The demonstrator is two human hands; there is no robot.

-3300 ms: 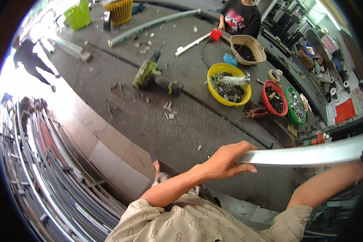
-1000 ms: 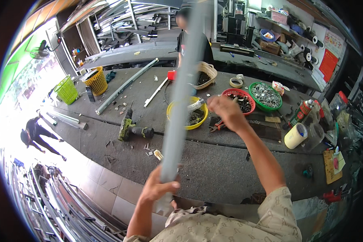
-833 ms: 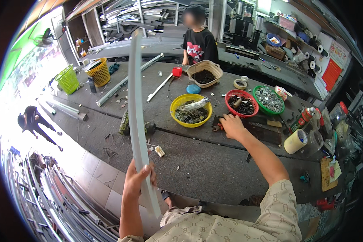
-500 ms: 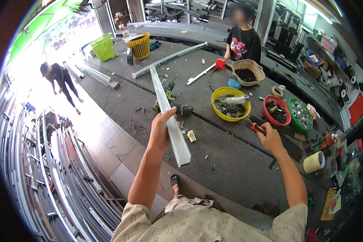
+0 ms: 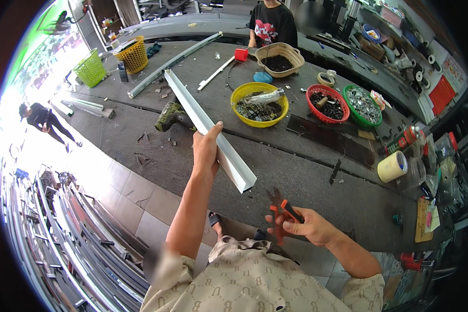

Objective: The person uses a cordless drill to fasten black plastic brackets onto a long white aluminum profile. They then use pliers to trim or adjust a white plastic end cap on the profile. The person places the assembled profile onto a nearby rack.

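Observation:
My left hand (image 5: 206, 152) is wrapped round a long white metal channel (image 5: 188, 106), gripping it nearer its close end. The piece slants over the dark workbench (image 5: 296, 161), its far end up and to the left. In my right hand (image 5: 313, 226) is a pair of pliers (image 5: 281, 208) with orange and black handles. These handles stand apart, and the jaws point up toward the channel's near end without touching it. Motion blurs the pliers a little. Behind the channel lies a green and black cordless drill (image 5: 171, 117), partly covered by it.
A yellow basket (image 5: 269, 120), a red basket (image 5: 341, 118) and a green basket (image 5: 369, 124) hold small parts. Farther back lies another long profile (image 5: 174, 65). A person (image 5: 273, 26) stands across the bench; another person (image 5: 47, 122) is at far left, beyond stacked metal bars (image 5: 83, 239).
My right hand has brought the pliers left and nearer my body, close to the channel's near end, and their handles have spread. The left hand keeps its hold. The whole view has shifted.

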